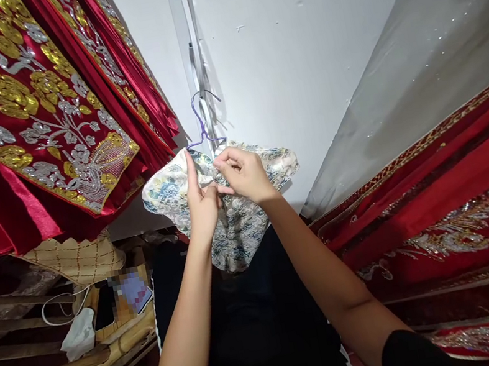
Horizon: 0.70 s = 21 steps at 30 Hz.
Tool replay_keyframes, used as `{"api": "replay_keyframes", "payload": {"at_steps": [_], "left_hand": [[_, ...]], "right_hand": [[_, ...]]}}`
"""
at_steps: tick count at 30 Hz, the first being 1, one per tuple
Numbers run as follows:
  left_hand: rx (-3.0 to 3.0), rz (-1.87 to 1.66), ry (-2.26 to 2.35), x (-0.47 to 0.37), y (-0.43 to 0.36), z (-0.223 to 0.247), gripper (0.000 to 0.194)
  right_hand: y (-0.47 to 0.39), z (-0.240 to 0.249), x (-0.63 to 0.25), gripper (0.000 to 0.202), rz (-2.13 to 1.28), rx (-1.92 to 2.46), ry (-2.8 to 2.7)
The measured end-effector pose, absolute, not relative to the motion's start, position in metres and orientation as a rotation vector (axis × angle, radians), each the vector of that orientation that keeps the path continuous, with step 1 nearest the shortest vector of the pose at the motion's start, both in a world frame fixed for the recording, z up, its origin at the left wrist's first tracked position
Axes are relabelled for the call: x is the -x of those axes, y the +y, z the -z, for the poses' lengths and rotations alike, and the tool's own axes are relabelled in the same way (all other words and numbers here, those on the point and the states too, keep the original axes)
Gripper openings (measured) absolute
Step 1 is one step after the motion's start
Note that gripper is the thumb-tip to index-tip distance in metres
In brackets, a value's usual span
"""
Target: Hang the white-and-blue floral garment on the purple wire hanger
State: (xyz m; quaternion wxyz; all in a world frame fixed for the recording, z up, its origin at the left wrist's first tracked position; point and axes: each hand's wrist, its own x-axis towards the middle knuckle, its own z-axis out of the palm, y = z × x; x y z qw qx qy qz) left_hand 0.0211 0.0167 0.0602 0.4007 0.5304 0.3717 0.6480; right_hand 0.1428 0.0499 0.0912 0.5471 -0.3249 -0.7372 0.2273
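A short floral blouse (235, 235), cream with blue and green flowers, hangs on a purple hanger (203, 128) in front of me. Both hands meet at its front, just below the neck opening. My left hand (203, 199) has one finger stretched up along the collar side, while its other fingers curl onto the cloth near the centre. My right hand (247, 175) is bent in a pinch at the front edge by the neckline. Whatever small part lies between the fingertips is hidden.
Red garments with gold and silver embroidery (68, 125) hang at the left. Sheer white fabric (399, 67) and a red beaded garment (464, 194) fill the right. Behind the hanger are a white strap (190, 22) and a white wall (286, 43). A bamboo seat (121, 343) holds phones and tissue at lower left.
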Motion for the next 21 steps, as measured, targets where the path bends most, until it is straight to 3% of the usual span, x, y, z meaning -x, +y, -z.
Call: {"api": "replay_keyframes", "payload": {"at_steps": [7,10,17,19,21], "left_hand": [[-1.153,-1.437,1.067,-0.024,0.009,0.028,0.095],[-1.200,-1.456,1.080,-0.019,0.006,0.040,0.096],[-1.608,-1.894,1.756,0.006,0.051,-0.050,0.101],[-1.725,-1.812,1.863,0.013,0.072,-0.068,0.085],[-1.795,-1.628,1.905,0.021,0.091,-0.071,0.055]], "right_hand": [[0.054,-0.114,-0.176,0.029,-0.579,0.658,-1.408],[0.051,-0.110,-0.205,0.030,-0.577,0.681,-1.336],[0.059,-0.085,-0.258,0.037,-0.550,0.605,-1.003],[0.064,-0.075,-0.269,0.037,-0.687,0.578,-0.963],[0.066,-0.061,-0.277,0.035,-0.803,0.530,-0.891]]}}
